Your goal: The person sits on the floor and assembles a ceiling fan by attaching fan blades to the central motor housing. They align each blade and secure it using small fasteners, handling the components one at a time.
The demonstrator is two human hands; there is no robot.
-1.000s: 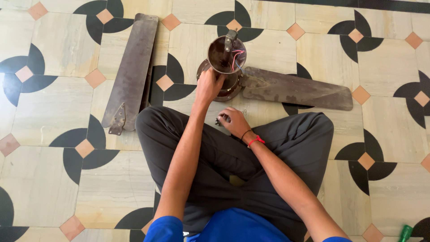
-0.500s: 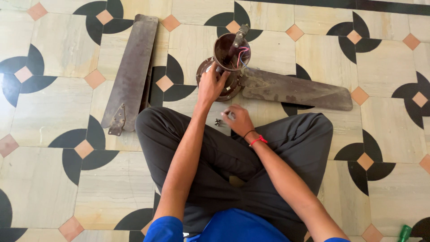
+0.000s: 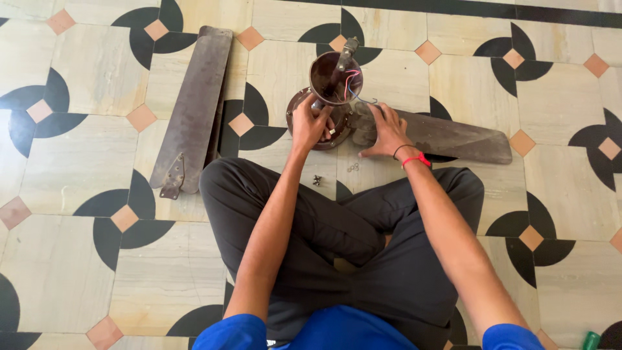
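Note:
A brown ceiling fan motor lies on the tiled floor in front of my crossed legs, its cup-shaped canopy upright with coloured wires inside. My left hand grips the motor housing below the canopy. My right hand lies flat with spread fingers on the root of the attached brown blade, which points right. Small screws and washers lie loose on the floor between my knees and the motor.
A detached brown blade with its metal bracket lies on the floor to the left. A green object shows at the bottom right corner. My grey-trousered legs fill the near floor.
My right hand left the small screws by my knee and moved up onto the root of the attached blade. My left hand stayed on the motor.

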